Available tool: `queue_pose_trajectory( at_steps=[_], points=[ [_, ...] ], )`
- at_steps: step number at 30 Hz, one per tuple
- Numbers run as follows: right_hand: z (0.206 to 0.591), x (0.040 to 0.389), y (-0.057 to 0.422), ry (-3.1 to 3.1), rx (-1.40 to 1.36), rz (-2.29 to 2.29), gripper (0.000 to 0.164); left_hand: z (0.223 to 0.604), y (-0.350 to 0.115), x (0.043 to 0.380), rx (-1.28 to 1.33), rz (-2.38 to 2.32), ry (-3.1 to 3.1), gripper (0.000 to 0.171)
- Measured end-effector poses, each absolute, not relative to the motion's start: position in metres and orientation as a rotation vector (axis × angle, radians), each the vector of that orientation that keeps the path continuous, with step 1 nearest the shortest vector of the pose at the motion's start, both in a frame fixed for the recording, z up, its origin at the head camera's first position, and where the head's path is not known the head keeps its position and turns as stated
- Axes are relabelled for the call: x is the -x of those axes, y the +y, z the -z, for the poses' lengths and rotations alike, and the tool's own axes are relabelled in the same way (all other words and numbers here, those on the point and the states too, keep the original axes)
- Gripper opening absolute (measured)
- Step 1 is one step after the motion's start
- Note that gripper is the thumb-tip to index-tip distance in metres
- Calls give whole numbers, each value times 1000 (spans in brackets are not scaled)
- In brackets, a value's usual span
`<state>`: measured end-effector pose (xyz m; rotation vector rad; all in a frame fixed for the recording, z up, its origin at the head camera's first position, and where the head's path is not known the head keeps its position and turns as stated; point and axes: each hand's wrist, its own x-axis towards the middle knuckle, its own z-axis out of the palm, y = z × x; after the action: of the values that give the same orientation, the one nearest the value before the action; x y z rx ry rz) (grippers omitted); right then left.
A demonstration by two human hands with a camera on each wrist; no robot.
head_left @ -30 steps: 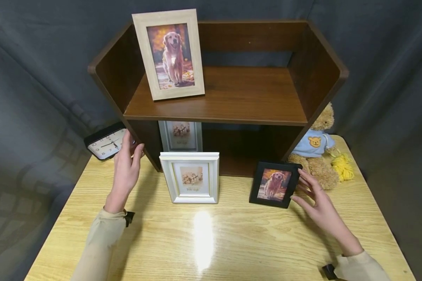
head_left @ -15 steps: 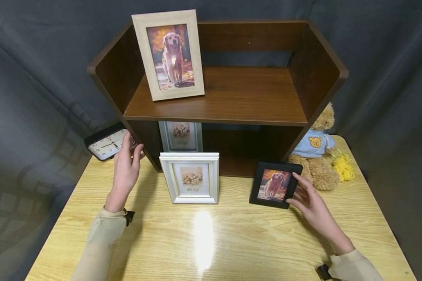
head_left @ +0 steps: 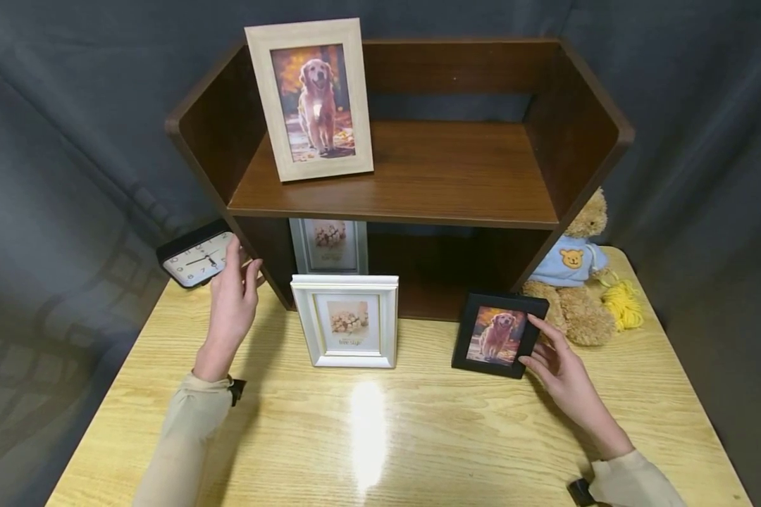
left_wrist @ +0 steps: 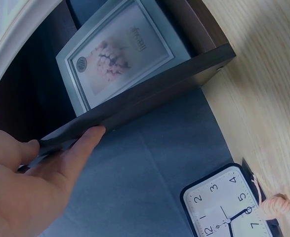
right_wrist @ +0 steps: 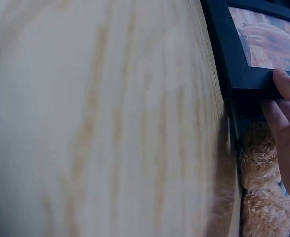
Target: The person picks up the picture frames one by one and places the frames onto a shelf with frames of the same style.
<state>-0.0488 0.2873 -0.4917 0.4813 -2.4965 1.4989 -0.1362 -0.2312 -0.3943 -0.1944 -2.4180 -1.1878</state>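
My left hand (head_left: 231, 299) grips the front edge of the left side panel of a dark brown two-tier shelf (head_left: 456, 172); in the left wrist view, thumb and fingers (left_wrist: 88, 140) lie on either side of the panel. With my right hand (head_left: 567, 373) I hold the right edge of a small black picture frame (head_left: 535, 338) showing a golden dog. The right wrist view has the thumb on the front of the black frame (right_wrist: 238, 74) and fingertips behind it. The frame stands tilted back on the table at the shelf's lower right front.
A white picture frame (head_left: 387, 324) stands before the shelf, a grey-green one (head_left: 361, 246) inside its lower tier. On top is a cream frame (head_left: 317, 169). A clock (head_left: 190, 264) sits left of the shelf; a teddy bear (head_left: 567, 282) and yellow yarn (head_left: 623, 306) sit right.
My right hand has moved slightly left and taken hold of the black frame's right edge. The left hand stays on the shelf panel. The head view has shifted a little.
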Motion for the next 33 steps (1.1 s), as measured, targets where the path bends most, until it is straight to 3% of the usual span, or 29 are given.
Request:
queue_pose_trajectory(
  at_steps=[33],
  points=[
    [494, 55, 295, -2186, -520, -2055, 79, 401, -231, 138, 228, 1114, -2353, 50]
  ],
)
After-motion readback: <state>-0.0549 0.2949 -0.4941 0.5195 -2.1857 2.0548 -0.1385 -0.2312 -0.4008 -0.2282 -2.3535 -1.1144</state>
